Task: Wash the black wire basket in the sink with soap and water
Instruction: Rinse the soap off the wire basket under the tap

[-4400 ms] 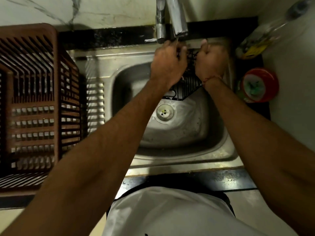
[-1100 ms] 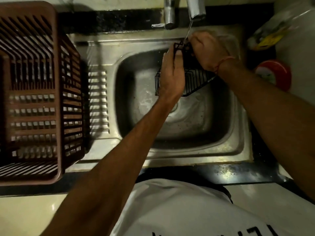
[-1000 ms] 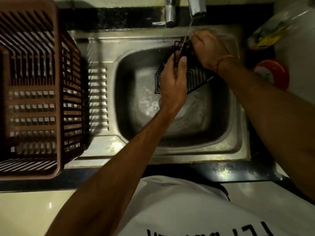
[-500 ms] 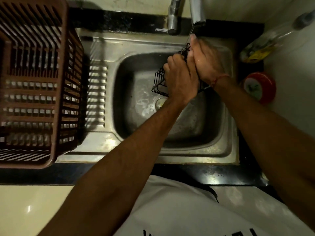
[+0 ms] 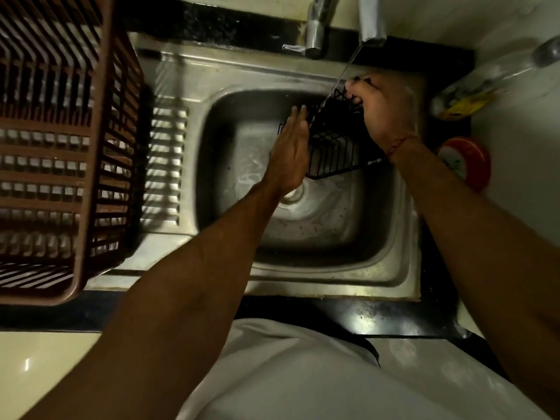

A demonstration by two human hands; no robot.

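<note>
Right hand (image 5: 386, 112) gripping the black wire basket (image 5: 336, 144) by its upper edge beneath the faucet's (image 5: 370, 19) thin stream, left hand (image 5: 289, 156) flat against its side, over the steel sink (image 5: 212, 80) (rinsing apparently under way, no suds visible).

Black wire basket (image 5: 335, 153), thin parallel bars in grid pattern. Grey steel sink (image 5: 212, 86), dull shine, pale soapy streaks on bottom. Ribbed stripes, light and dark, on drainboard (image 5: 165, 165). Brown plastic crate (image 5: 69, 147), slotted walls, striped look. Black speckled countertop (image 5: 378, 316) with glossy spots. Red round container (image 5: 471, 165), greenish-white top. Yellow label on clear bottle (image 5: 466, 101). Silver tap (image 5: 315, 28). Red thread on wrist of right hand (image 5: 388, 113). White shirt (image 5: 303, 374). Cream surface at lower left.
</note>
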